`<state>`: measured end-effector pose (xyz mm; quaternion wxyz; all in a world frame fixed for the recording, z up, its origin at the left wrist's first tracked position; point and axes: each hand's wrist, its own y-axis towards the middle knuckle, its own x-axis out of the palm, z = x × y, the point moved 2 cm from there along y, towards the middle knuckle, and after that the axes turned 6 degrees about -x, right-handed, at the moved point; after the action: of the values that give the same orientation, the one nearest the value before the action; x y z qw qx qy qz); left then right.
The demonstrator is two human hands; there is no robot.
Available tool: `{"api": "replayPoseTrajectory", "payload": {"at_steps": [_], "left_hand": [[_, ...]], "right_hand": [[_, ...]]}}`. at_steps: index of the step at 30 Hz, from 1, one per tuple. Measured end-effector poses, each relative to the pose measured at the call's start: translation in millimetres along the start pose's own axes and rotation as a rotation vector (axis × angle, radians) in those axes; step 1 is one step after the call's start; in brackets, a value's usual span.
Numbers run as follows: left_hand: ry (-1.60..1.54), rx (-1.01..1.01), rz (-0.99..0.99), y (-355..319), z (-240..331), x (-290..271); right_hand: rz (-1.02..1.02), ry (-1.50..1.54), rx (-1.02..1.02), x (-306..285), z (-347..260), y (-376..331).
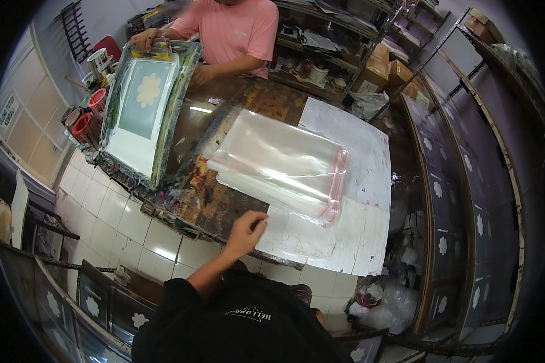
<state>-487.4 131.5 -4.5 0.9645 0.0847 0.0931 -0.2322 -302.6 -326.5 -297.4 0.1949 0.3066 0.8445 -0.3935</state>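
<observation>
My left hand [248, 230] hovers at the near edge of the worktable, its fingers loosely curled in and nothing visible between them. Just beyond it lies a stack of clear plastic bags [278, 154], slightly fanned, with red strips along the right-hand ends. The bags rest partly on white sheets [363, 187] and partly on the paint-stained tabletop [215, 202]. My right hand is out of view. Across the table, a co-worker in a pink shirt [242, 30] grips a yellow-stained squeegee [153, 49] at the top of a tilted printing screen [144, 109] with a pale flower shape.
Paint cans [86, 128] crowd the left side beyond the screen. Tall drying racks [466, 199] holding flower-printed sheets stand at the right, with more racked sheets [91, 299] at lower left. Bundled plastic [393, 302] sits by the table's near right corner. Cardboard boxes [375, 66] stand behind.
</observation>
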Motion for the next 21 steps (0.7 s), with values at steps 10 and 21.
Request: {"api": "replayPoseTrajectory", "payload": {"at_steps": [10, 21], "left_hand": [[0.784, 0.438, 0.505, 67, 47, -73], [1.158, 0.763, 0.012, 154, 32, -6]], "right_hand": [[0.046, -0.049, 0.012, 3, -35, -26], [0.093, 0.335, 0.104, 12, -47, -32]]}}
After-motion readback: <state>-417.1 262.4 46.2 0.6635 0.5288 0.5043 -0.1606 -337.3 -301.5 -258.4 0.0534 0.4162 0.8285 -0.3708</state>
